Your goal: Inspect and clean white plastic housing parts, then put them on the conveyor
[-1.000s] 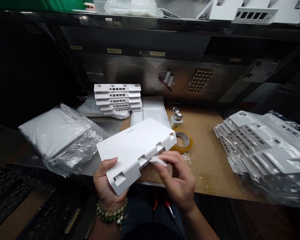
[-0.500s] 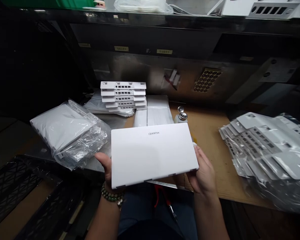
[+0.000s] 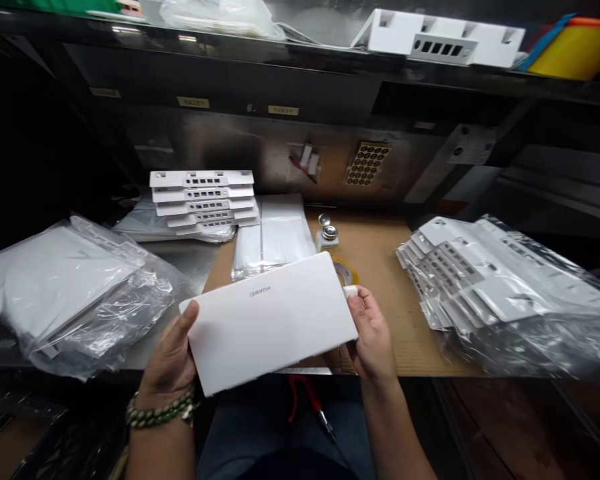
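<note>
Dim metal workstation, brown cardboard (image 3: 380,267) over part of bench (image 3: 195,259). White panel (image 3: 273,327) held slanted above bench's front edge (lettering on it upside down, blurred). Hands both closed: left hand (image 3: 173,353) clasps panel's left end, thumb on top; right hand (image 3: 373,327) at right end, thumb and forefinger pinching small white piece (image 3: 351,291). Beyond: tape roll (image 3: 349,272), partly hidden; bottle (image 3: 327,241), lid raised. Back left, stacked slotted covers (image 3: 205,193); right, bagged covers (image 3: 505,287).

Head view: near, forward, down at hands (image 3: 167,360).
</note>
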Available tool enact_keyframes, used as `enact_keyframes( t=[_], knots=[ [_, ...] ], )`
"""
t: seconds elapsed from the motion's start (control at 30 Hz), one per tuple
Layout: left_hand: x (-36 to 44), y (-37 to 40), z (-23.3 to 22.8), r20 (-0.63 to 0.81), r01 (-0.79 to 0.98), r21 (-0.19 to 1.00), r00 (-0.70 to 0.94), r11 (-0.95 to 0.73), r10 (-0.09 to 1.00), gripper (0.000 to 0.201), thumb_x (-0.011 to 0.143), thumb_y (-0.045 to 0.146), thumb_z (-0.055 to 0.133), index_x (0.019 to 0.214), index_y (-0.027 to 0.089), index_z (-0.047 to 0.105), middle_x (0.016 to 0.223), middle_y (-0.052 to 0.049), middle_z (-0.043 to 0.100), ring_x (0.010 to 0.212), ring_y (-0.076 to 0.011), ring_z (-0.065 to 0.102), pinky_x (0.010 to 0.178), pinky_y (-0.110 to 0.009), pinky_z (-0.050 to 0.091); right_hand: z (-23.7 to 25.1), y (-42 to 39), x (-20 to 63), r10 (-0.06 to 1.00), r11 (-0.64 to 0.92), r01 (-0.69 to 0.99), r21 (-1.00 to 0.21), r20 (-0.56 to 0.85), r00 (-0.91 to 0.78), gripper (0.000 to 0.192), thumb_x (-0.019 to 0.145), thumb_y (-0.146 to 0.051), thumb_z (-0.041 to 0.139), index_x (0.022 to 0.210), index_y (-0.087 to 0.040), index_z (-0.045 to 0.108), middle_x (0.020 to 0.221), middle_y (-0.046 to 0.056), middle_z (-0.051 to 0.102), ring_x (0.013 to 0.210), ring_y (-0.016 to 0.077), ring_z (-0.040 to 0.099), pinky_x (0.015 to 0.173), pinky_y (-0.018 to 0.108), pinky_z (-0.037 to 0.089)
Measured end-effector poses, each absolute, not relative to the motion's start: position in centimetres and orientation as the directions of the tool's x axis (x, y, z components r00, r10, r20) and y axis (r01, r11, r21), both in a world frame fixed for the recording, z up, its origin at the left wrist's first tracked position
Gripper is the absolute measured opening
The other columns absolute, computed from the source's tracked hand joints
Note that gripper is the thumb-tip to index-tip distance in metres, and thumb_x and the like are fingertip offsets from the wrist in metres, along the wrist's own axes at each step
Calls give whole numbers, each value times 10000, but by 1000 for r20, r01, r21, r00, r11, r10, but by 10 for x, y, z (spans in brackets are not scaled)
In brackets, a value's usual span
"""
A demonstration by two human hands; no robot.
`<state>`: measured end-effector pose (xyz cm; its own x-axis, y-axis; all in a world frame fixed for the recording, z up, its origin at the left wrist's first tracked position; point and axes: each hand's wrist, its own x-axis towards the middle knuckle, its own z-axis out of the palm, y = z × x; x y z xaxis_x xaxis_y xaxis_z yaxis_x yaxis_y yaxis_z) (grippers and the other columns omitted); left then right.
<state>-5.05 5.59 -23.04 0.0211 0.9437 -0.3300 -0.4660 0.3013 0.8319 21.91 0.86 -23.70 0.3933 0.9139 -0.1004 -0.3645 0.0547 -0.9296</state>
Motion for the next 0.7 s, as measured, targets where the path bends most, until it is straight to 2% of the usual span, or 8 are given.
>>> enact_keyframes(
  t=[0.07, 0.13, 0.2, 0.27, 0.33, 0.4, 0.47, 0.7],
  knots=[
    [-54, 59, -225, -275, -363, 901, -56, 237, 960, 494, 622, 501, 932, 967, 175, 793, 799, -73, 794, 830, -324, 777, 681, -339, 662, -239, 10, 223, 900, 128, -279, -952, -7, 435, 395, 900, -532, 717, 1093, -230, 548, 890, 21, 761, 766, 177, 720, 686, 293, 589],
    [-59, 58, -221, -142, -279, 953, -76, 116, 987, 423, 644, 485, 927, 910, 178, 811, 796, -52, 797, 768, -287, 774, 636, -289, 654, -237, 11, 229, 858, 217, -152, -964, 114, 502, 328, 941, -471, 691, 1108, -219, 564, 933, 31, 759, 792, 150, 704, 717, 272, 586],
    [-64, 55, -218, 35, -185, 982, -71, -48, 997, 349, 668, 461, 919, 864, 188, 826, 809, -48, 806, 717, -239, 767, 626, -229, 639, -232, 12, 235, 836, 265, -110, -958, 172, 522, 268, 979, -435, 648, 1117, -213, 589, 1005, 37, 750, 690, 101, 655, 606, 215, 554],
    [-66, 52, -215, 197, -62, 978, -40, -199, 980, 290, 668, 412, 924, 835, 191, 837, 812, -60, 813, 714, -216, 767, 660, -185, 628, -225, 12, 238, 887, 238, -219, -946, 120, 445, 254, 998, -451, 607, 1096, -216, 611, 1090, 41, 737, 540, 63, 584, 441, 185, 481],
    [-64, 50, -211, 297, 27, 954, 22, -298, 955, 241, 683, 383, 912, 814, 193, 845, 802, -75, 815, 744, -230, 775, 713, -197, 632, -218, 12, 237, 946, 158, -371, -915, 32, 323, 279, 982, -484, 615, 1063, -217, 624, 1113, 42, 737, 502, 67, 600, 400, 193, 490],
    [-60, 51, -207, 332, 59, 940, 84, -337, 940, 211, 701, 373, 896, 818, 203, 850, 811, -85, 817, 778, -263, 782, 752, -253, 643, -213, 13, 234, 963, 98, -464, -880, -34, 268, 320, 935, -509, 674, 1051, -213, 635, 1018, 36, 758, 568, 111, 679, 481, 228, 580],
    [-57, 52, -206, 310, 24, 949, 128, -315, 942, 192, 690, 348, 904, 824, 222, 851, 840, -90, 820, 809, -293, 785, 788, -316, 648, -211, 13, 231, 956, 92, -514, -853, -70, 286, 351, 886, -512, 733, 1035, -206, 645, 886, 21, 760, 636, 149, 725, 569, 259, 629],
    [-54, 53, -207, 252, -67, 968, 226, -243, 941, 184, 710, 277, 894, 875, 207, 853, 895, -148, 814, 986, -354, 767, 1004, -457, 572, -218, 10, 232, 934, 118, -542, -832, -93, 346, 352, 860, -492, 764, 1036, -197, 686, 800, 22, 758, 621, 160, 726, 571, 271, 626]
  ],
)
